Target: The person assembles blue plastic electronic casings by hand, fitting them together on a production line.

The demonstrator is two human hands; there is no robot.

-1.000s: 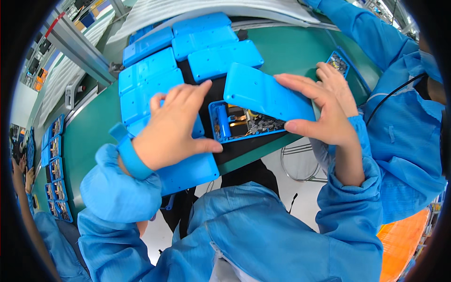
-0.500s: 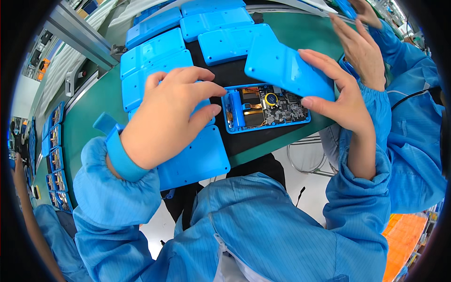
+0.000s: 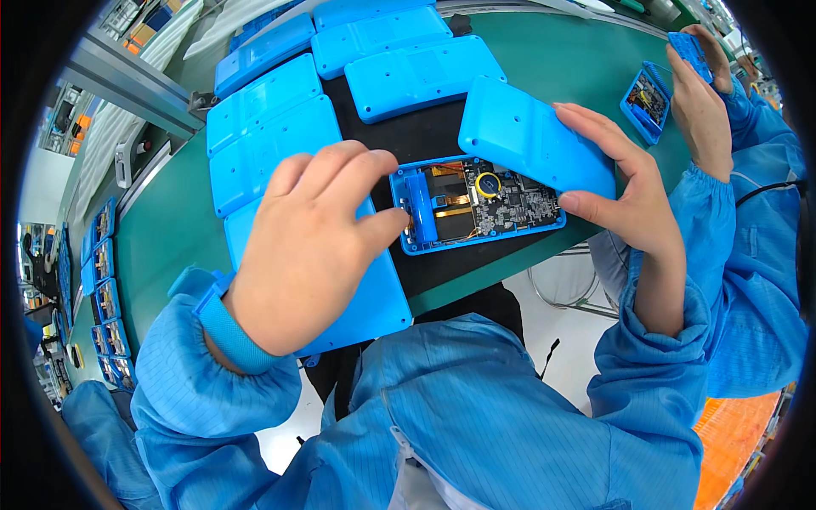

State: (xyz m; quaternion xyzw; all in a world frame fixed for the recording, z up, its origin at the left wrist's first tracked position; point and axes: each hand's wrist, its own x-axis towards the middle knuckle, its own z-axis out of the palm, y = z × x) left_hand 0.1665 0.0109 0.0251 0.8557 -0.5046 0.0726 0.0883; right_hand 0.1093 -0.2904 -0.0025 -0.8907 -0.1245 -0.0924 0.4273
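My right hand [image 3: 625, 183] grips a blue plastic back cover [image 3: 531, 140] by its right end, thumb below and fingers above. The cover is tilted over the right part of an open blue device housing [image 3: 476, 240]. Inside the housing show a blue cylindrical battery cell [image 3: 422, 206], a dark circuit board [image 3: 516, 210] and a round yellow-rimmed part [image 3: 488, 184]. My left hand [image 3: 310, 242] has its fingers apart and curved, with thumb and fingertips at the housing's left edge. Whether they touch it I cannot tell.
Several closed blue casings [image 3: 276, 153] lie left of and beyond the housing on a black mat [image 3: 399, 144]. At the right, a co-worker's hand [image 3: 701, 119] is near another open device [image 3: 646, 102]. More open devices [image 3: 106, 302] stand in a row at the far left.
My left hand has shifted down, its thumb now at the housing's left edge. The cover has moved slightly right and down in my right hand. The co-worker's hands have moved right, uncovering the other open device.
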